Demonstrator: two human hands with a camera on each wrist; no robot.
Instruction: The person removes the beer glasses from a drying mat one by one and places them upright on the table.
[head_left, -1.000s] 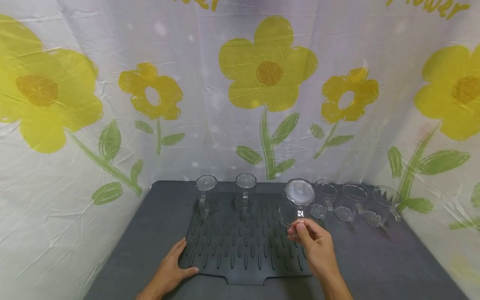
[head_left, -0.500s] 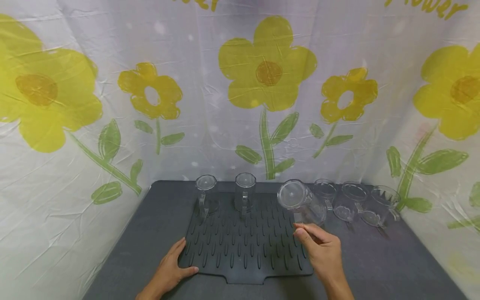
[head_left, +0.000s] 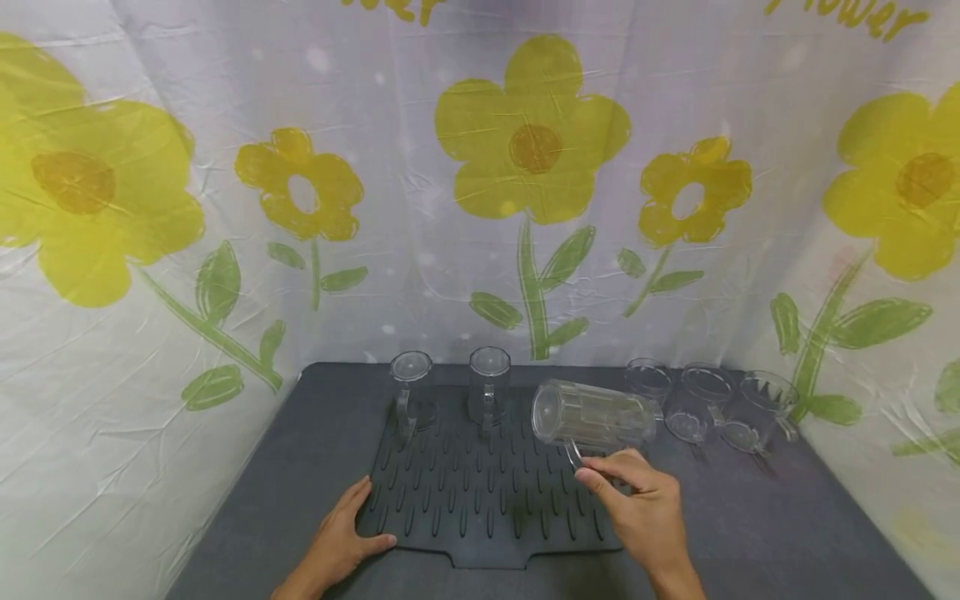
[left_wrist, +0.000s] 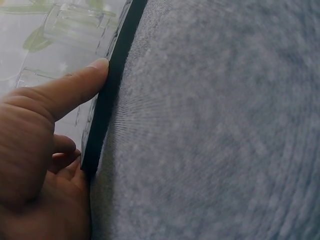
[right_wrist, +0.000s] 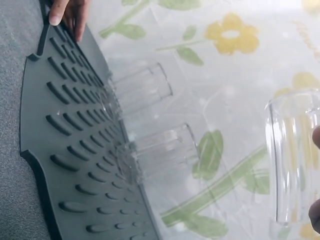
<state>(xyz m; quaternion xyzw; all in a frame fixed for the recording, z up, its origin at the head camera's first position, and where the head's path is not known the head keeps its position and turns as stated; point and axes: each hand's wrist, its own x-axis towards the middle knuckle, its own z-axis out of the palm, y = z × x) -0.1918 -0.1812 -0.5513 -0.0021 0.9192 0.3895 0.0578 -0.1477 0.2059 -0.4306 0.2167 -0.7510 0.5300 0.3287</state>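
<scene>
Glass mug (head_left: 596, 414): might swivel above drying mat (head_left: 491, 537), right hand (head_left: 637, 508) only pinching its handle (head_left: 574, 455)
Left hand (head_left: 347, 529): spread at mat's near-left corner

Showing a bare left hand (head_left: 343, 529) with a short thumbnail (left_wrist: 100, 63) at the left edge of the ridged mat (head_left: 491, 537); showing a bare right hand (head_left: 641, 504) and wrist (head_left: 670, 567) near its right edge.

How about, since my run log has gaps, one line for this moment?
Right hand: holds clear mug sideways by handle | left hand: touches mat | two mugs: inverted on mat | three mugs: upright at right
</scene>
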